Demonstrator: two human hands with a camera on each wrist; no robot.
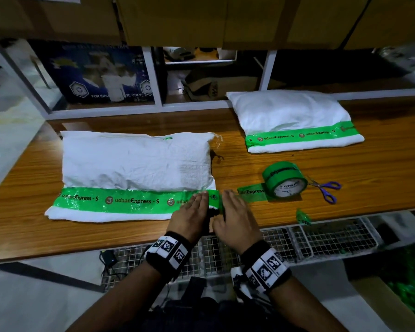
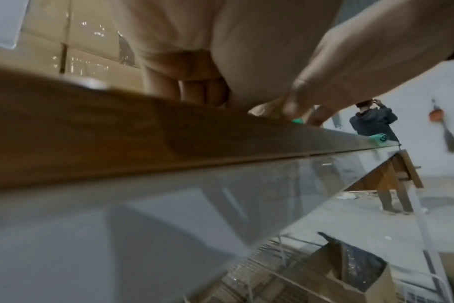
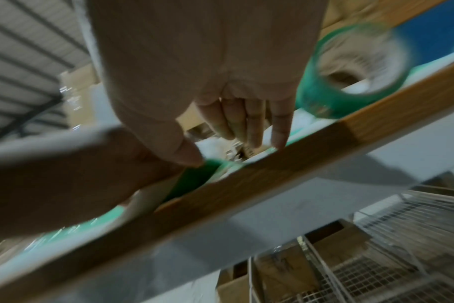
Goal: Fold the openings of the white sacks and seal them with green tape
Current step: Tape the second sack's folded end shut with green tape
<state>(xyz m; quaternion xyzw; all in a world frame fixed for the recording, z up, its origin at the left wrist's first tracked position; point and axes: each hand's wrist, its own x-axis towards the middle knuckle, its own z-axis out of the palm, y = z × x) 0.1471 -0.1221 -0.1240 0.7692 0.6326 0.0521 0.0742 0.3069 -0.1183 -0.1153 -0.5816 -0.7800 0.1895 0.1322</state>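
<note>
The near white sack (image 1: pixel 134 161) lies on the wooden table (image 1: pixel 82 238), its folded opening covered by a strip of green tape (image 1: pixel 130 201). My left hand (image 1: pixel 197 202) lies flat with straight fingers on the strip's right end at the sack's corner. Just right of it, my right hand (image 1: pixel 225 209) rests with straight fingers on the tape that runs on to the green tape roll (image 1: pixel 284 182). In the right wrist view the thumb (image 3: pixel 189 155) touches green tape beside the roll (image 3: pixel 350 67). A second sack (image 1: pixel 295 116) lies far right, taped shut.
Purple-handled scissors (image 1: pixel 327 188) lie right of the roll. A crumpled scrap of green tape (image 1: pixel 302 218) sits at the table's front edge. Wire mesh baskets (image 1: pixel 321 238) hang below the table. Shelves with boxes stand behind. A person (image 2: pixel 373 125) stands far off.
</note>
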